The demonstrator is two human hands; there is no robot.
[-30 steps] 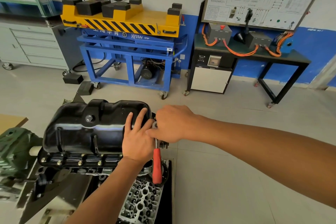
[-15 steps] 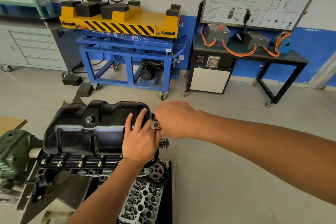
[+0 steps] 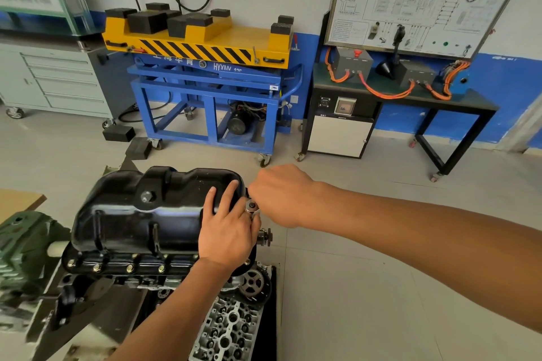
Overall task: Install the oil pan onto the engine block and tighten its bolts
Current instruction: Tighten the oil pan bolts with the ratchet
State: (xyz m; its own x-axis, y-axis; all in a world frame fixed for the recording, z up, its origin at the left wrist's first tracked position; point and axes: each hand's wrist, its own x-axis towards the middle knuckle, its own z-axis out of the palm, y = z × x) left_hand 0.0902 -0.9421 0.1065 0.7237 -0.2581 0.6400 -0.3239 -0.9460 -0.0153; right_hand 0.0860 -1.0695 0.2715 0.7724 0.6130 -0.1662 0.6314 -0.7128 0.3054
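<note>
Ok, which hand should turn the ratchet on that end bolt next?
Right. The right hand is curled beside the head of the ratchet, apparently gripping its hidden handle. The left hand lies flat on the oil pan, fingers straight, better used to steady it.

Ahead of me stands a blue steel wheeled cart [image 3: 205, 91] carrying a yellow platform with black hazard stripes [image 3: 234, 38], topped by black rubber blocks [image 3: 146, 22]. A grey metal drawer cabinet [image 3: 58, 79] stands to its left. To its right, a black desk [image 3: 481, 104] holds orange cables [image 3: 387, 92] beneath a white wiring-diagram board [image 3: 410, 0], and a bare metal cylinder head [image 3: 228, 328] lies close below me.
</note>
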